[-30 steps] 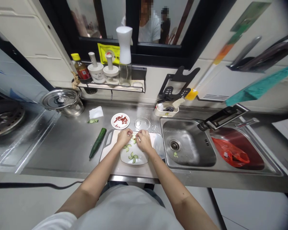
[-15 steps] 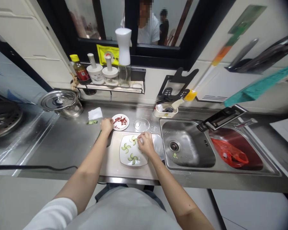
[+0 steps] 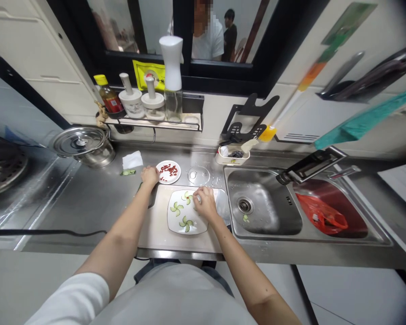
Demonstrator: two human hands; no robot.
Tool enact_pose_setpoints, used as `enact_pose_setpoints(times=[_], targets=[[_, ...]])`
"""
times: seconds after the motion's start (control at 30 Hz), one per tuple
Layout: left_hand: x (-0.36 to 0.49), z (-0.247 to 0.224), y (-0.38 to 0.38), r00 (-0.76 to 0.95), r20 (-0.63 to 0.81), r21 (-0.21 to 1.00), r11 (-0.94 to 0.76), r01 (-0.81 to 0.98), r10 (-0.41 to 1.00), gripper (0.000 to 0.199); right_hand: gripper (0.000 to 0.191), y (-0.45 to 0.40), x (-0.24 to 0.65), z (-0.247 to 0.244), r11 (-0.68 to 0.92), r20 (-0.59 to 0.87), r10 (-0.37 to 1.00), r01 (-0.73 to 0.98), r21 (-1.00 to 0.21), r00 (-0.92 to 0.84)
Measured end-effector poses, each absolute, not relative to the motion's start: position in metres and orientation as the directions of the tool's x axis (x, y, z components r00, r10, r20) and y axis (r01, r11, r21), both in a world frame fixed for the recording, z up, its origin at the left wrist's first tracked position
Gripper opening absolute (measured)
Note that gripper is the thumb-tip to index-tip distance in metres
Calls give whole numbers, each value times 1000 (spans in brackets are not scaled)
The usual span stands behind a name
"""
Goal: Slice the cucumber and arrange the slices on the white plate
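My right hand [image 3: 205,201] is over the right side of a white squarish plate [image 3: 173,225], its fingers pinched together; whatever they hold is hidden. On that plate lie pinwheels of thin green cucumber slices [image 3: 186,224], one with a red bit at its centre. My left hand [image 3: 150,175] is closed at the left rim of a small round white dish [image 3: 175,181] of red pieces [image 3: 168,171]; its fingertips do not show clearly. Under the squarish plate is a pale cutting board [image 3: 155,241]. A dark knife blade [image 3: 152,198] shows partly beside my left forearm.
Left of the dish are a folded white tissue [image 3: 132,160] and cucumber pieces [image 3: 127,172]. A lidded steel pot [image 3: 99,155] stands farther left. To the right is a double sink [image 3: 267,203] with a red bag [image 3: 321,214]. A condiment shelf [image 3: 155,123] hangs behind. Two people are beyond the window.
The view has shifted slightly, moving everything a little to the left. Both hands keep nearly the same places by the dish and the plate.
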State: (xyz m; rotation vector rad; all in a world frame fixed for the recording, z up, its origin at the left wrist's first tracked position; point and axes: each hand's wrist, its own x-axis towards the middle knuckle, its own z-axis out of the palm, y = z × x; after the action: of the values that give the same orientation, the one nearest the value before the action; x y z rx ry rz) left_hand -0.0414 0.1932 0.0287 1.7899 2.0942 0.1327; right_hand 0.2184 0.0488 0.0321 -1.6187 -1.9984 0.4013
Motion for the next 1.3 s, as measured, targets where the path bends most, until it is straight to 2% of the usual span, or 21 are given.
enact_pose_setpoints(times=[0.1, 0.2, 0.33, 0.4, 0.53, 0.7, 1.0, 1.3], targets=[[-43, 28, 189, -185, -170, 440, 243, 865, 968, 28, 16, 50, 218, 33, 219, 195, 972, 809, -545, -132], [-41, 29, 184, -187, -190, 608, 265, 749, 964, 21, 17, 51, 216, 33, 213, 193, 973, 804, -555, -125], [-30, 35, 173, -145, -296, 831, 329, 448, 944, 21, 18, 53, 212, 34, 222, 211, 970, 786, -577, -119], [-22, 40, 165, -31, -372, 892, 367, 264, 928, 26, 18, 54, 210, 35, 220, 207, 971, 777, -590, -118], [-6, 51, 146, 231, -447, 893, 445, 65, 864, 38, 19, 58, 206, 42, 223, 207, 971, 745, -628, -116], [8, 61, 128, 430, -444, 873, 488, 8, 786, 38, 20, 63, 202, 57, 253, 247, 963, 674, -694, -107], [17, 68, 113, 482, -449, 888, 435, 148, 752, 38, 18, 65, 205, 76, 295, 237, 955, 654, -697, -179], [18, 66, 107, 582, -436, 886, 440, 146, 686, 38, 10, 56, 206, 75, 313, 208, 949, 667, -676, -235]])
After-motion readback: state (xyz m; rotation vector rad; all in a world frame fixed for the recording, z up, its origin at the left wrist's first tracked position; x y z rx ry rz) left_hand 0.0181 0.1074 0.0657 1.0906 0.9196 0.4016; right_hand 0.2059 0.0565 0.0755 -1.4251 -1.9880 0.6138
